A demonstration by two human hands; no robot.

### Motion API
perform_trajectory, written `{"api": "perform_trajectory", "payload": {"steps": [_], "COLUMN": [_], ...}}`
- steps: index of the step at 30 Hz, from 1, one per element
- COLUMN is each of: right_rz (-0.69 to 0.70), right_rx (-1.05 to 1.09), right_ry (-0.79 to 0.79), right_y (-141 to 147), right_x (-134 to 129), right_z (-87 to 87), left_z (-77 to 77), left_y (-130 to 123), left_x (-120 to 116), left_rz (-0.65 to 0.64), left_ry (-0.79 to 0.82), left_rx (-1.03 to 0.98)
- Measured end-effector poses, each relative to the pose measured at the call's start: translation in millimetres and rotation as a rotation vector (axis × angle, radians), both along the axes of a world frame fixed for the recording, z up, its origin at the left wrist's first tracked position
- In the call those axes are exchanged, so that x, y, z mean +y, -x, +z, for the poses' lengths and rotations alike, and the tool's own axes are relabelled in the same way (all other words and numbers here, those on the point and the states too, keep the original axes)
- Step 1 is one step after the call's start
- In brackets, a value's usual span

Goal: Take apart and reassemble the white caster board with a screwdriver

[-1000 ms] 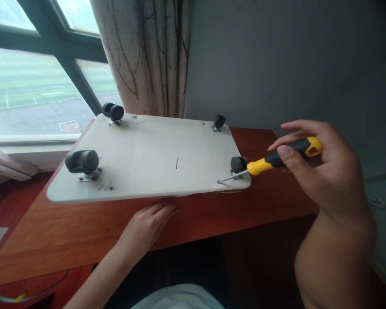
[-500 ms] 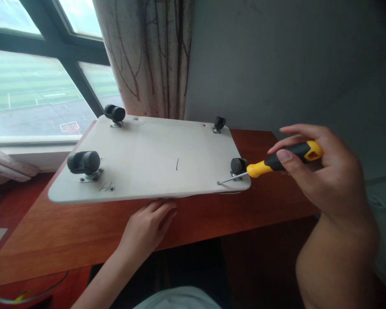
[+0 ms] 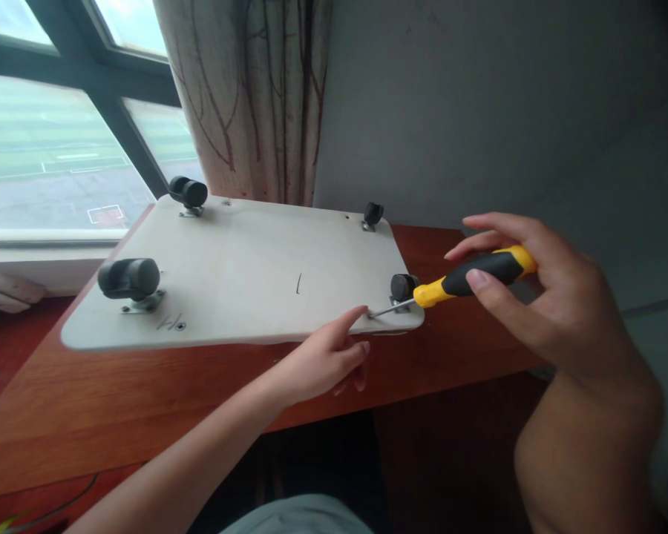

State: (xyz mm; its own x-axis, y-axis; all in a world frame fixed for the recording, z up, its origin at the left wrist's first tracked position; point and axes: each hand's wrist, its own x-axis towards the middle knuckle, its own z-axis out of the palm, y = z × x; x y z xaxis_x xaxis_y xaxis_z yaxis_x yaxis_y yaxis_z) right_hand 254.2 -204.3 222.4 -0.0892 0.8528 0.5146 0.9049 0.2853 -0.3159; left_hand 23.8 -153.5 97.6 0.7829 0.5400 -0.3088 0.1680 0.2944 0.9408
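Note:
My right hand point(image 3: 545, 289) grips a yellow and black screwdriver point(image 3: 473, 276), which slants down to the left. Its tip meets a small screw spot near the front right corner of a white board point(image 3: 245, 259). My left hand point(image 3: 328, 356) reaches over the board's front edge, its index finger stretched to the screwdriver tip and the other fingers loosely bent below. Beside the shaft stands a black caster point(image 3: 404, 287) on a metal plate. Further casters sit at the front left point(image 3: 129, 279), back left point(image 3: 188, 193) and back right point(image 3: 373, 214) corners.
The board lies on a reddish-brown wooden table point(image 3: 200, 400). Behind it hang a patterned curtain point(image 3: 256, 104) and a grey wall point(image 3: 450, 111). A window point(image 3: 50, 156) is at the left. A thin cable point(image 3: 78, 497) runs at the lower left.
My left hand has moved right and up from the board's front edge to the screwdriver tip, its index finger now extended. The screwdriver stays at the same spot on the board.

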Motion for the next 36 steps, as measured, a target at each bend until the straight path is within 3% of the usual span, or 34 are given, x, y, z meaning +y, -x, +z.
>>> {"api": "perform_trajectory", "payload": {"steps": [10,19,24,30,36], "right_rz": [0.021,0.142,0.036,0.043,-0.050], "right_rx": [-0.025,-0.006,-0.117,-0.073,-0.031], "right_ry": [-0.001,0.043,-0.055,-0.054,-0.058], "right_y": [5.0,6.0,6.4,5.6,3.2], "right_x": [1.3,6.3,9.6,7.6,8.7], "right_z": [3.9,9.9,9.5,6.6,1.4], "left_z": [13.4,12.0,12.0,14.5,15.9], "left_y": [2.4,2.9,1.5,-0.5,-1.9], "left_x": [11.0,11.2,11.5,9.9,5.4], "left_rz": [-0.036,-0.030,-0.020,0.043,0.108], "left_ry": [0.103,0.104,0.121,0.166,0.316], "left_rx": [0.010,0.009,-0.006,-0.017,-0.106]}}
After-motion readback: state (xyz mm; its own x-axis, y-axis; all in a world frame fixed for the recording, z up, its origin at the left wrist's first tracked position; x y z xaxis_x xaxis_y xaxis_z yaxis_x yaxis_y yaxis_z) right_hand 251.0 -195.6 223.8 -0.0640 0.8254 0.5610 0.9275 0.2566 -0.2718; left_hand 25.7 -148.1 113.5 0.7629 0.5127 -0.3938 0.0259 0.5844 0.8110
